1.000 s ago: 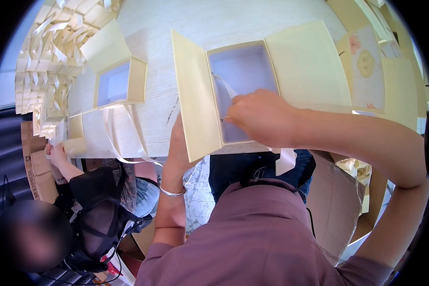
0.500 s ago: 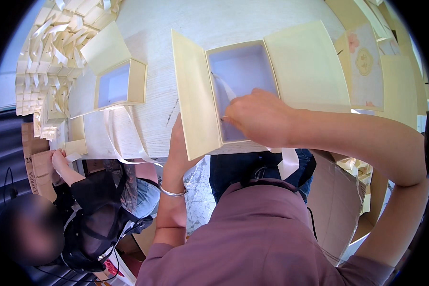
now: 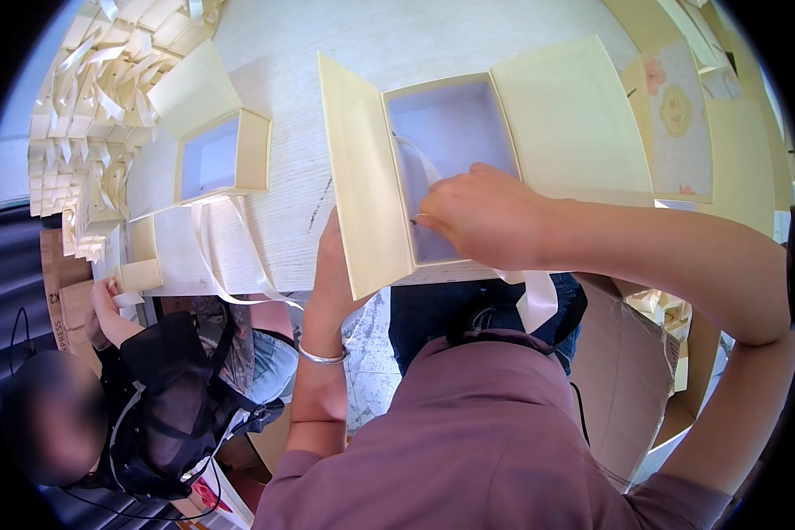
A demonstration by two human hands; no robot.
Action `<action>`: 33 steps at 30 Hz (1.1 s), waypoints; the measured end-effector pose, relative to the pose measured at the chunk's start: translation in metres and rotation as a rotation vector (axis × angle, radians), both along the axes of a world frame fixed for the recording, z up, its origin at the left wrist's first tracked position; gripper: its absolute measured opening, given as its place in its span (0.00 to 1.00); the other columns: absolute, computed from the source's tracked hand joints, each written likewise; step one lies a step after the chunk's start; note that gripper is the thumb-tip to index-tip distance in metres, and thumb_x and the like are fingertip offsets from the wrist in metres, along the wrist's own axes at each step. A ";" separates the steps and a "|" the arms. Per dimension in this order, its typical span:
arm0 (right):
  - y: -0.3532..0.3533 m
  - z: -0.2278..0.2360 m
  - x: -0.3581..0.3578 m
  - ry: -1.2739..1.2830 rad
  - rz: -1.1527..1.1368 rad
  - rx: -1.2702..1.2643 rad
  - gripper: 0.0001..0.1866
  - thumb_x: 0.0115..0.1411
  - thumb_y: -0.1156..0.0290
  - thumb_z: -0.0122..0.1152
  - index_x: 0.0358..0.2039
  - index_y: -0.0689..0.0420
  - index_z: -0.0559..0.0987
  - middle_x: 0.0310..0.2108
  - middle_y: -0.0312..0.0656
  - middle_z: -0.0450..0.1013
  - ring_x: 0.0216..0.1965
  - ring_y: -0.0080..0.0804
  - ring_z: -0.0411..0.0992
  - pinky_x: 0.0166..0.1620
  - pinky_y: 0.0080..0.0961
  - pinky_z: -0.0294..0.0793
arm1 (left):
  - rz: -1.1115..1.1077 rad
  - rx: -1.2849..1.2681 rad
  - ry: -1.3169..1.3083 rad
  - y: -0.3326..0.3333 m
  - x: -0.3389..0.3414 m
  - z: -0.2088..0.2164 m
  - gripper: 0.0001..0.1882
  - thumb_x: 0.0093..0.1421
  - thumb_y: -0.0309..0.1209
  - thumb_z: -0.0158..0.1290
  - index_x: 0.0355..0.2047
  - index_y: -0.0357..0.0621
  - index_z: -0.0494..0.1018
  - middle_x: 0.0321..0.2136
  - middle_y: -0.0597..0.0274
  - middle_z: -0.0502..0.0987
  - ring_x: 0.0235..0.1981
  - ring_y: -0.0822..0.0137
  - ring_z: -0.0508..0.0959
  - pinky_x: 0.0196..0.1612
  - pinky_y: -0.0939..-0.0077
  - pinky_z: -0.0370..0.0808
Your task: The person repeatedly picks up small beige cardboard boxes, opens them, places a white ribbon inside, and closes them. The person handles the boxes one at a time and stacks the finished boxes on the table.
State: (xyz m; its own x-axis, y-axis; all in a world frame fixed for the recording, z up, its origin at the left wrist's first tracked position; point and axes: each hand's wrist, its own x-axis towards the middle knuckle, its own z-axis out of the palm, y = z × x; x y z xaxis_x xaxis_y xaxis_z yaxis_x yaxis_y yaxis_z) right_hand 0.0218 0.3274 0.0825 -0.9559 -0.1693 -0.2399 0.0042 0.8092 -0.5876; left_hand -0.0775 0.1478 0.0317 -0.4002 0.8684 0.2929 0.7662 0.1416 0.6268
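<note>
A cream gift box (image 3: 509, 132) with a pale lavender inside stands at the table's front edge, its two flaps spread to left and right. My right hand (image 3: 490, 216) is inside it, fingers closed in a pinch against the left inner wall, beside a small dark slot. A white ribbon (image 3: 424, 163) runs from an upper slot in that wall into this hand; a ribbon tail (image 3: 537, 303) hangs below the box's near edge. My left hand (image 3: 329, 265) reaches up behind the left flap (image 3: 367, 177), which hides its fingers.
On the left, another open cream box (image 3: 253, 155) trails ribbons (image 3: 247, 238) over the table edge. Stacked ribboned boxes (image 3: 97, 97) fill the far left. A co-worker (image 3: 168, 389) sits at lower left, handling a small cream piece. A floral-printed panel (image 3: 677, 124) lies at right, above a large carton (image 3: 627, 389).
My right hand stays at the slot, shifting only slightly. The box has barely moved. The co-worker's hands and head have moved a little.
</note>
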 end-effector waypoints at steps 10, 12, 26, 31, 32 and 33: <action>0.001 0.003 -0.001 -0.035 0.006 -0.019 0.09 0.54 0.75 0.43 0.25 0.59 0.74 0.26 0.46 0.71 0.32 0.44 0.68 0.38 0.36 0.62 | 0.013 -0.011 -0.006 0.000 0.000 0.001 0.16 0.43 0.26 0.56 0.35 0.38 0.71 0.35 0.50 0.71 0.37 0.51 0.71 0.39 0.67 0.69; 0.000 0.003 -0.003 -0.054 0.008 -0.004 0.08 0.53 0.76 0.44 0.26 0.59 0.75 0.26 0.46 0.71 0.33 0.44 0.69 0.38 0.35 0.62 | 0.029 -0.014 -0.034 0.000 0.001 0.001 0.16 0.43 0.26 0.56 0.35 0.37 0.71 0.35 0.50 0.71 0.37 0.51 0.71 0.39 0.67 0.69; 0.001 -0.006 -0.012 -0.122 0.039 -0.060 0.10 0.55 0.71 0.47 0.34 0.63 0.71 0.36 0.49 0.69 0.39 0.46 0.67 0.41 0.36 0.66 | -0.026 0.099 0.073 0.008 -0.001 0.005 0.15 0.47 0.25 0.52 0.37 0.37 0.68 0.33 0.52 0.70 0.33 0.55 0.71 0.36 0.69 0.68; 0.017 0.032 0.002 0.057 -0.364 -0.364 0.20 0.55 0.65 0.50 0.47 0.61 0.64 0.43 0.52 0.63 0.43 0.49 0.64 0.43 0.35 0.65 | 0.367 0.567 -0.863 -0.015 -0.035 -0.001 0.06 0.57 0.28 0.41 0.33 0.40 0.65 0.29 0.62 0.67 0.25 0.72 0.65 0.31 0.78 0.66; 0.020 0.037 0.009 0.150 -0.351 -0.281 0.22 0.54 0.65 0.52 0.48 0.61 0.63 0.43 0.52 0.63 0.43 0.49 0.64 0.44 0.34 0.65 | 0.401 0.832 -1.296 -0.017 -0.042 0.010 0.07 0.59 0.29 0.39 0.33 0.41 0.65 0.28 0.64 0.66 0.25 0.75 0.63 0.30 0.82 0.65; 0.024 0.039 0.015 0.239 -0.329 -0.200 0.25 0.53 0.65 0.53 0.49 0.61 0.61 0.43 0.52 0.62 0.43 0.48 0.64 0.45 0.34 0.65 | 0.438 0.887 -1.357 -0.021 -0.047 0.019 0.07 0.59 0.29 0.38 0.33 0.41 0.64 0.27 0.65 0.65 0.24 0.76 0.62 0.29 0.83 0.64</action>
